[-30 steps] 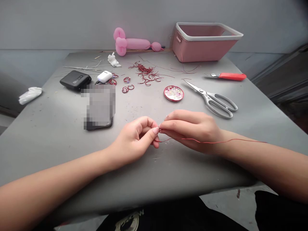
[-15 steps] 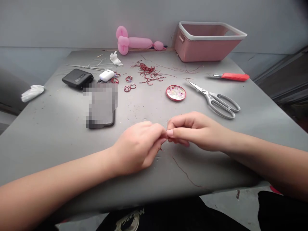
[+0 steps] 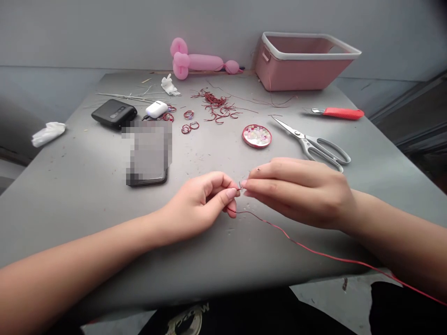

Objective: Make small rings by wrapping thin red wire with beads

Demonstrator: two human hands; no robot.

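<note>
Reaching over the grey tabletop point(image 3: 195, 274), my right hand point(image 3: 303, 193) has its fingers nearly straight and close together; whether they grip anything, I cannot tell. My left hand point(image 3: 202, 200), half curled, has thumb and forefinger pinched on a thin red cord point(image 3: 287, 236). From there its long axis runs rightward and towards me, smooth and gently wavy. A short, darker end point(image 3: 240, 188) points right, towards my right fingertips.

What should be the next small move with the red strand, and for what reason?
Perhaps the right hand should give the short end of the red strand a small twist: the left hand pinches the strand, the right fingertips lie at that end, and the long tail trails free to the right.
</note>
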